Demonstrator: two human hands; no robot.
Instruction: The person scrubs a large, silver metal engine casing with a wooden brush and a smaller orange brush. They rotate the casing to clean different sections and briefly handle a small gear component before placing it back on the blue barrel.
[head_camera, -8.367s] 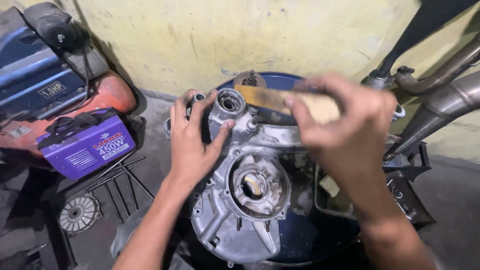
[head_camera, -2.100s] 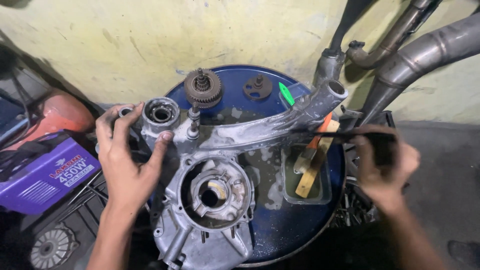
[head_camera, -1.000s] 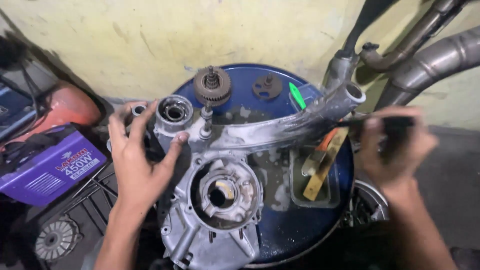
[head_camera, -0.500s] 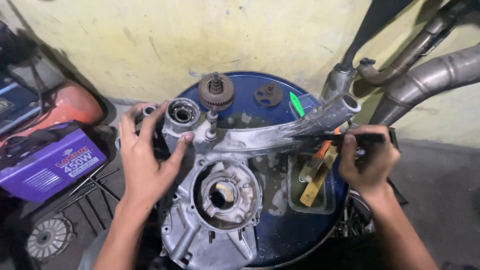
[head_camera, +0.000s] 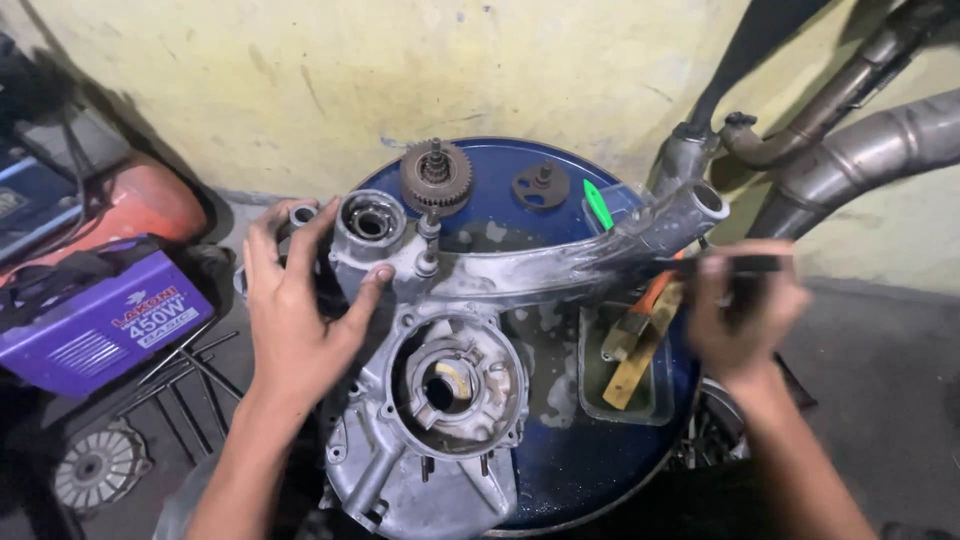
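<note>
While the blue drum (head_camera: 600, 470) serves as a bench against the yellow wall (head_camera: 420, 70), a large grey engine casing (head_camera: 440, 400) is seen lying flat across its lid, with a long arm of the casting running up to the right toward a tubular end (head_camera: 705, 200). Exhaust pipes (head_camera: 880, 130) are noted at the upper right, and a purple machine (head_camera: 100, 315) on the floor at the left. The casing is steadied by the left hand (head_camera: 295, 310), which is spread open, thumb pressed beside the bearing housing (head_camera: 368, 222). A shallow tray (head_camera: 590, 400) is observed beside the casing, with a wooden-handled brush (head_camera: 635, 355) resting in it. A gear cluster (head_camera: 436, 177) and a smaller toothed part (head_camera: 540, 185) stand at the rear of the lid. The right hand (head_camera: 745, 315) is closed around a thin dark tool (head_camera: 730, 266), its tip laid against the arm of the casting; the hand is blurred. For sound work, firm downward pressure from the left hand and short, controlled strokes along the arm are judged advisable, since the lid looks wet.
</note>
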